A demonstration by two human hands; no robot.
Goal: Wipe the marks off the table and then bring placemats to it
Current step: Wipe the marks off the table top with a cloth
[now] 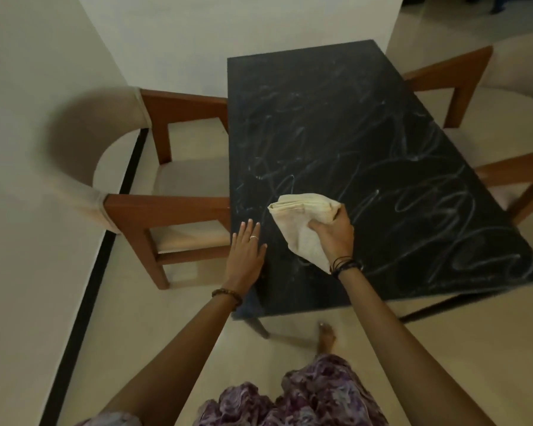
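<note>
A dark rectangular table (320,118) runs away from me, its top covered with pale scribbled marks (428,204), thickest on the right half. My right hand (334,233) grips a folded cream cloth (302,219) over the near left part of the tabletop. My left hand (246,247) lies flat with straight fingers on the table's near left corner. No placemats are in view.
A wooden armchair with a beige curved back (130,192) stands against the table's left side. Another like it (486,96) stands at the right side. A white wall rises at left and behind. Pale tiled floor (459,348) lies around me, with my bare foot (326,335) near the table leg.
</note>
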